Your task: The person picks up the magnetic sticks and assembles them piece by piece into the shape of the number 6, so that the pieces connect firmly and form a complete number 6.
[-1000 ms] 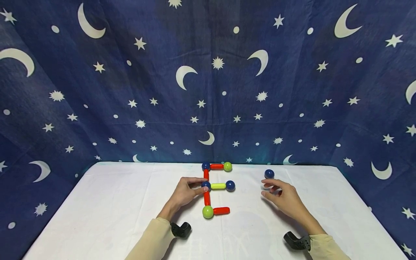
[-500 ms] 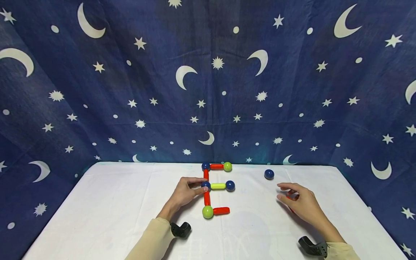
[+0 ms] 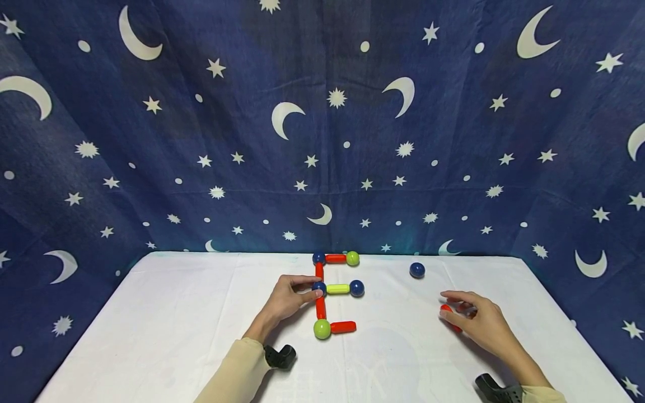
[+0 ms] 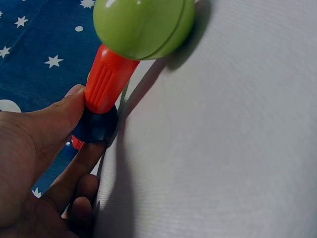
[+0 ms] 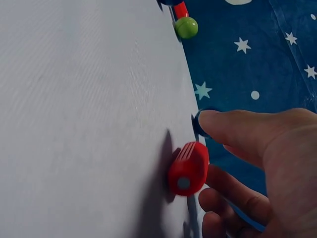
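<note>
In the head view my left hand [image 3: 287, 299] pinches the blue ball [image 3: 319, 289] in the middle of an E-shaped build of balls and rods. Its thumb and forefinger lie on either side of that blue ball [image 4: 96, 124] in the left wrist view. A red rod [image 4: 110, 79] joins it to a green ball [image 4: 143, 25]. At the right, my right hand [image 3: 481, 322] hovers around a loose red rod [image 3: 450, 317]. The right wrist view has this red rod [image 5: 189, 169] between spread thumb and fingers; the thumb is apart from it, and fingertip contact is unclear.
A loose blue ball [image 3: 417, 270] lies on the white cloth [image 3: 393, 347] beyond my right hand. The build's front red rod [image 3: 344, 327] has a free right end. A dark starry curtain [image 3: 322, 140] hangs behind the table.
My right hand has moved right and toward me, away from the loose blue ball to the red rod, which now shows more. The left hand and the build have stayed still.
</note>
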`<state>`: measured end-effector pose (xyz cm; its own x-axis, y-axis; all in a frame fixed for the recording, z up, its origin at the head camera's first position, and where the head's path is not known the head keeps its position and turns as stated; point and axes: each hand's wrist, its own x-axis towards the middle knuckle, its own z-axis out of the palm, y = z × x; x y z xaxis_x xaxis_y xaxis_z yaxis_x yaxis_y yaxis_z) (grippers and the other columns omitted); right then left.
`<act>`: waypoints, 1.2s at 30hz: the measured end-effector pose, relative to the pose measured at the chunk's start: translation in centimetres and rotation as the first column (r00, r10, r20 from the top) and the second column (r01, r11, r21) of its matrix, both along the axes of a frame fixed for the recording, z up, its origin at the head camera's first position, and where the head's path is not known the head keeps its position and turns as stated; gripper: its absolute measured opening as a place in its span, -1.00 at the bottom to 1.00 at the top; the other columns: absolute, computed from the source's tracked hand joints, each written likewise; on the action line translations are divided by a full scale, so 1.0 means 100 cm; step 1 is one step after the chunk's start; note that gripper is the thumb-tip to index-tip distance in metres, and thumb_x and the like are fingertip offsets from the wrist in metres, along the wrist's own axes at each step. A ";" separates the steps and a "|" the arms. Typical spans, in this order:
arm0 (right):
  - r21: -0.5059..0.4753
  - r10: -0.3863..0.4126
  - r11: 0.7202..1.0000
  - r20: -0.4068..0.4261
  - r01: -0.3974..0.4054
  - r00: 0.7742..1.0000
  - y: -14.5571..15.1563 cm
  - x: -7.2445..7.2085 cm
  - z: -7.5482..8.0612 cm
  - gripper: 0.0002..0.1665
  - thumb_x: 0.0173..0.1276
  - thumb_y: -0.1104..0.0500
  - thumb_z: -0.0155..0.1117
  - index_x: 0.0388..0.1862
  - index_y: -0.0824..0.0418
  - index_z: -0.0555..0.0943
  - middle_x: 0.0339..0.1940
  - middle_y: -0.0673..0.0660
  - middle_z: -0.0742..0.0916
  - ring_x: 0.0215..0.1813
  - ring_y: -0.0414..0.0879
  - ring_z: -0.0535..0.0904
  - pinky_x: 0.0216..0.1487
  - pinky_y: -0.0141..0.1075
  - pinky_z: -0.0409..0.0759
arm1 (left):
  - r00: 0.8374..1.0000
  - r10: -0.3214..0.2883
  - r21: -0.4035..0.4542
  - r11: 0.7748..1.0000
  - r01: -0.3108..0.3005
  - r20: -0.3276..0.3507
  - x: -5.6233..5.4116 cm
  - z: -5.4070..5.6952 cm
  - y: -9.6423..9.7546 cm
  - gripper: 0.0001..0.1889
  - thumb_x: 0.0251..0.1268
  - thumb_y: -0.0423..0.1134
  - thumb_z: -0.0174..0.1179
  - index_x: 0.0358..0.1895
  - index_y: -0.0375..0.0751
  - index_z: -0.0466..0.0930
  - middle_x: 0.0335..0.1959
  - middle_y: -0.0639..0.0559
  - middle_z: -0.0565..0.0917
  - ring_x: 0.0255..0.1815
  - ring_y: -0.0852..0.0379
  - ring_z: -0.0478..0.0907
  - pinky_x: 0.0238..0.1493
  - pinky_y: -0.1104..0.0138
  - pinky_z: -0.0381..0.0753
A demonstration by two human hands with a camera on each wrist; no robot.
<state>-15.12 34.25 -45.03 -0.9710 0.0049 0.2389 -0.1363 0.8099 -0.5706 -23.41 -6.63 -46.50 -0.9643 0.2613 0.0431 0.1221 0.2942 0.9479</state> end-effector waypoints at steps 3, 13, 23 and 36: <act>0.000 0.001 1.000 0.026 -0.001 1.000 0.003 0.003 -0.001 -0.50 0.15 0.05 0.62 0.07 0.17 0.74 -0.18 0.09 0.77 -0.26 -0.15 0.61 -0.32 -0.34 0.56 | 1.000 -0.002 -0.004 1.000 0.002 0.002 0.000 0.000 0.000 -0.69 0.20 -0.33 0.47 0.02 -0.28 0.77 -0.05 -0.13 0.77 0.07 -0.08 0.68 0.25 -0.01 0.54; 0.022 0.011 1.000 0.029 -0.011 1.000 0.004 0.006 -0.004 -0.49 0.06 0.21 0.65 0.04 0.19 0.74 -0.30 0.00 0.71 -0.37 -0.24 0.47 -0.39 -0.37 0.48 | 1.000 -0.003 -0.011 1.000 0.003 0.007 0.000 -0.001 0.000 -0.71 0.22 -0.32 0.46 0.01 -0.27 0.78 -0.10 -0.10 0.78 0.06 -0.09 0.68 0.24 -0.02 0.54; 0.019 0.036 0.999 0.018 -0.036 0.999 -0.008 0.000 0.002 -0.53 0.18 0.29 0.52 0.11 0.22 0.71 -0.28 0.04 0.76 -0.35 -0.22 0.59 -0.33 -0.33 0.59 | 1.000 -0.009 -0.006 1.000 0.009 0.003 0.000 -0.002 0.000 -0.69 0.20 -0.33 0.47 0.03 -0.28 0.77 -0.11 -0.09 0.79 0.01 -0.04 0.69 0.21 0.00 0.57; -0.118 0.134 0.985 0.071 -0.125 0.989 -0.062 -0.008 0.003 -0.71 0.35 0.21 0.43 0.05 0.09 0.77 -0.14 -0.02 0.80 -0.33 -0.28 0.60 -0.30 -0.34 0.57 | 1.000 0.000 0.026 1.000 0.000 -0.014 0.004 0.003 0.003 -0.69 0.20 -0.40 0.45 0.02 -0.38 0.74 -0.04 -0.24 0.76 0.04 -0.14 0.69 0.20 -0.02 0.57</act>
